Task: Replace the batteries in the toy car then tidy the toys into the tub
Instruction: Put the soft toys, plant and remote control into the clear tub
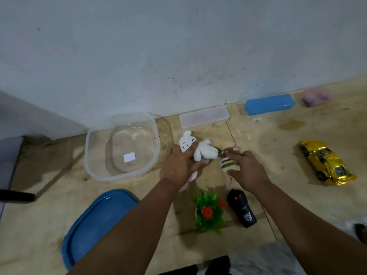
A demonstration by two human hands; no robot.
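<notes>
Left hand (179, 165) grips white plush (195, 148) mid-frame, just right of clear tub (90, 153). Right hand (247, 170) holds striped plush (228, 163). Gold car (326, 162) at right edge, remote (241, 208) lower center.

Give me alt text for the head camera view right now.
The left hand grips a white plush bear beside an empty clear tub, while the right hand holds a striped soft toy. A yellow toy car, black remote, plastic plant and blue lid lie on the floor.
</notes>
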